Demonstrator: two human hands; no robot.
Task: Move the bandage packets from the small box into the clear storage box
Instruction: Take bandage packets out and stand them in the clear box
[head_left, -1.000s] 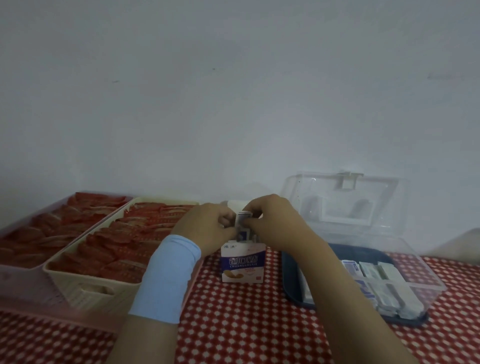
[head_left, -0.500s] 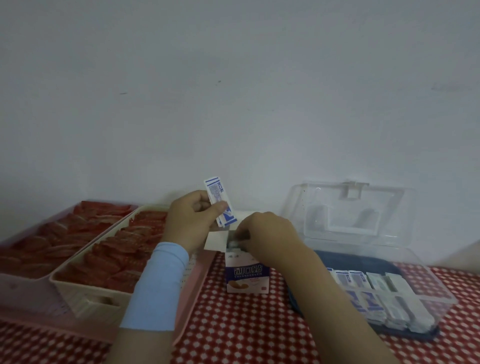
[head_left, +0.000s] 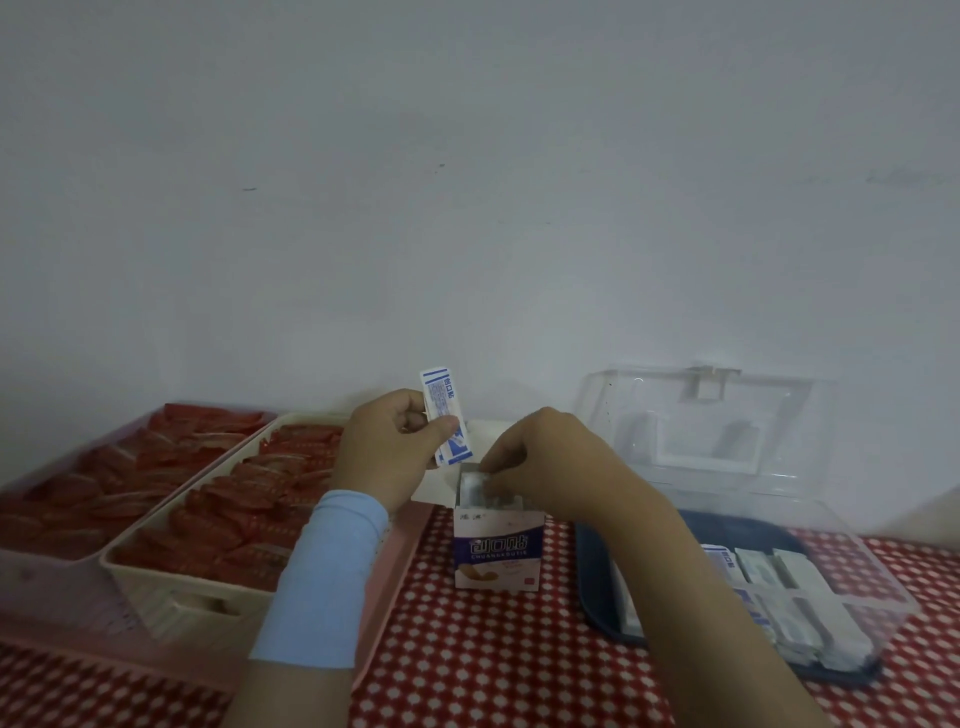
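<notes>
A small white and blue bandage box (head_left: 497, 551) stands open on the red checked tablecloth in the middle. My left hand (head_left: 387, 449) holds a white and blue bandage packet (head_left: 445, 415) upright between thumb and fingers, just left of and above the box. My right hand (head_left: 545, 467) reaches into the box top, its fingertips pinching the packets (head_left: 475, 493) inside. To the right lies the clear storage box (head_left: 857, 587) with its lid up; several packets (head_left: 779, 577) lie in it.
Two trays of red sachets, one cream (head_left: 171, 597) and one pink (head_left: 31, 577), fill the left side of the table. The grey wall stands close behind everything. My right forearm crosses in front of the storage box's left end.
My left hand lifted a packet out of the small box and holds it up. My right hand stayed at the box top and dipped its fingers among the packets.
</notes>
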